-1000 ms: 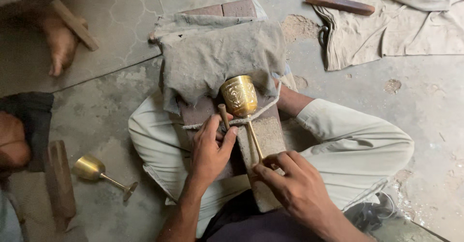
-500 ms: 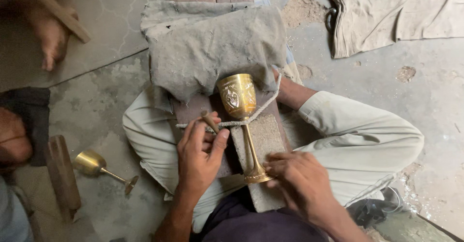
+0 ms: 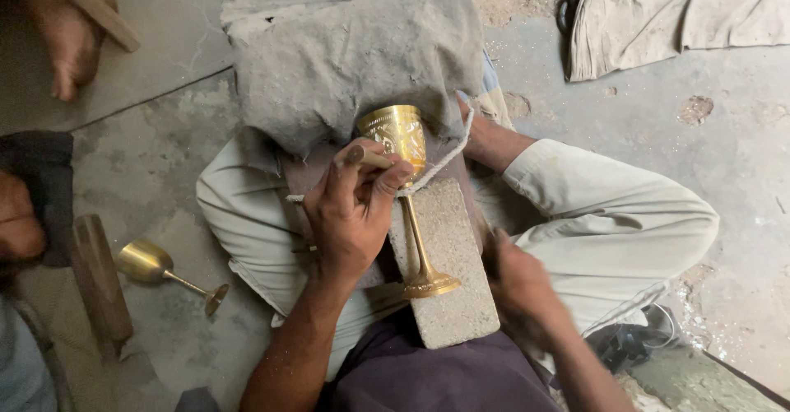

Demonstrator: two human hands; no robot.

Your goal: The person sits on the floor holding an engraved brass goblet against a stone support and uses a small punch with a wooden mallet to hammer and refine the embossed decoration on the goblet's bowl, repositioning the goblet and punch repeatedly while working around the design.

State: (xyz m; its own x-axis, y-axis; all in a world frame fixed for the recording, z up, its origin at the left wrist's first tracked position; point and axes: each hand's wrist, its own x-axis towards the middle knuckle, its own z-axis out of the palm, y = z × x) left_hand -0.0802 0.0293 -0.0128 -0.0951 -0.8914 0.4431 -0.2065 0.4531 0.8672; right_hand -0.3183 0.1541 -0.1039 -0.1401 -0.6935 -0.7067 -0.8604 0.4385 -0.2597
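Brass goblet [image 3: 403, 144] lying on a stone block [image 3: 448, 272], cup looks empty.
Left hand [image 3: 350, 214] fingers pinch a small tool [image 3: 368, 158] against its bowl; right hand [image 3: 522, 288] blurred, grip unclear.

bare floor [image 3: 675, 173] right, second goblet [image 3: 156, 265] left

Left hand [image 3: 350, 210] fingers curled in closed grip, forearm angled up. Right hand [image 3: 522, 288] blurred, grip unclear.

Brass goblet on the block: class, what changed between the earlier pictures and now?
The right hand let go of the goblet base and pulled back. The left hand moved up against the cup, holding a small tool. Goblet, cord and block stayed put.
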